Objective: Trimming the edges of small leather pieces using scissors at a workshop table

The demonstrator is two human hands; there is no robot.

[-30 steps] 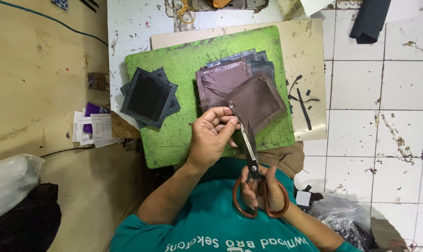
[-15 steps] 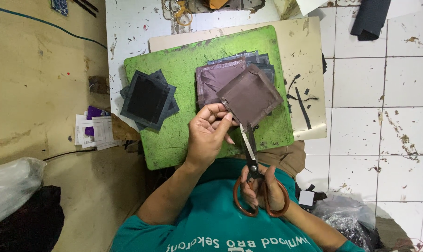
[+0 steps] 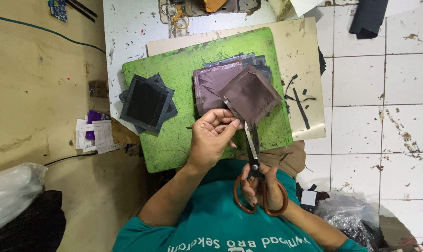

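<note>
My left hand is pinching a brown fabric square over the green cutting mat, near the counter's front edge. My right hand fingers are grasping orange-handled scissors, blades meeting the square's lower corner.

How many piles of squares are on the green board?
2. A dark pile lies on the green board's left side; a brown pile lies right of it, partly hidden behind the square that the left hand holds.

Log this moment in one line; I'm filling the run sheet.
left hand: holds brown fabric square | right hand: orange-handled scissors, cutting edge
</note>
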